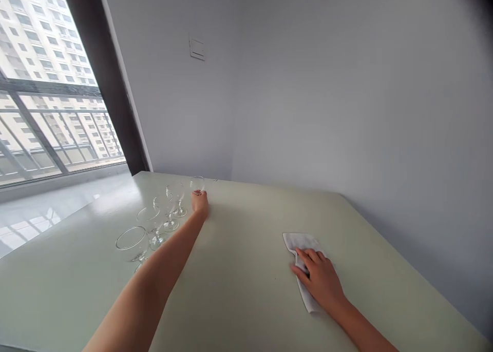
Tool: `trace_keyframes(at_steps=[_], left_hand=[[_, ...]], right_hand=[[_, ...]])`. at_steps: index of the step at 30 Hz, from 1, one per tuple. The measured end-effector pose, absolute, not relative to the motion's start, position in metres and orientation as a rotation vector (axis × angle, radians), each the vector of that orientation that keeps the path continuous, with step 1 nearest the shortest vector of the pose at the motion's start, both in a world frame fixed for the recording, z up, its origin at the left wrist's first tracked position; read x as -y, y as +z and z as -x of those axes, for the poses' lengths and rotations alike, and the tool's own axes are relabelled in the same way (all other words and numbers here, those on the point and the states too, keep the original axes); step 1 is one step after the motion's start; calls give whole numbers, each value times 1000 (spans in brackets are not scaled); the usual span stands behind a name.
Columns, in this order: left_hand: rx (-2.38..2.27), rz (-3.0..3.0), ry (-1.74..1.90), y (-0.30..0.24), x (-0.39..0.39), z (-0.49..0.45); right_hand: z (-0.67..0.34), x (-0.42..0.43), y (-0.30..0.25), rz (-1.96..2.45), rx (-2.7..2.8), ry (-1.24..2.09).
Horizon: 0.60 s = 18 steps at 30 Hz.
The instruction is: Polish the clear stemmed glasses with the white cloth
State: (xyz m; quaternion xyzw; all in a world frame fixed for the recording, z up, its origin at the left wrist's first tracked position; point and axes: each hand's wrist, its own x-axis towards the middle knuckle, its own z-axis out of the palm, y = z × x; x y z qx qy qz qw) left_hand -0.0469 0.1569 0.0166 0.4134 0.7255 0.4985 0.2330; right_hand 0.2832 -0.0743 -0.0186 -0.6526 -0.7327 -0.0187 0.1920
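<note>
At the far end of a row of stemmed glasses, my left hand [200, 203] is closed around the lower part of a wine glass [197, 184]. Its clear bowl shows above my fingers; stem and foot are hidden. My right hand [319, 279] lies palm down on a white cloth [302, 239] on the table's right half, thumb and fingers apart. Several clear glasses stand upright along my left forearm, among them the nearest glass [131, 244], partly covered by that arm, and another glass [177, 199] close to my left hand.
The pale green table [239, 290] reaches to the grey walls [300, 85] at the back and right. A window [50, 85] with a railing stands at the left, beyond a shiny floor [34, 218]. A light switch [197, 49] is on the wall.
</note>
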Motion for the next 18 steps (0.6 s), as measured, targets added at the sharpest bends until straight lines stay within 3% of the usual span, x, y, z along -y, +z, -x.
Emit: trace_keyframes(at_steps=[4,7,11,18], left_hand=[[-1876,-1352,1232,13,-132,21],[-1771,-1579,1192,18,-103,3],[-1631,-1832,1178,25,-66,-12],[-1600,-2050,1068,9,-35,-11]], right_hand=[[-280,68,-12,1760,1888,186],[-276,57,-3,1690,1486,590],[-258,41,13,1250,800,1109],[-222,37,22,920,297,1432]])
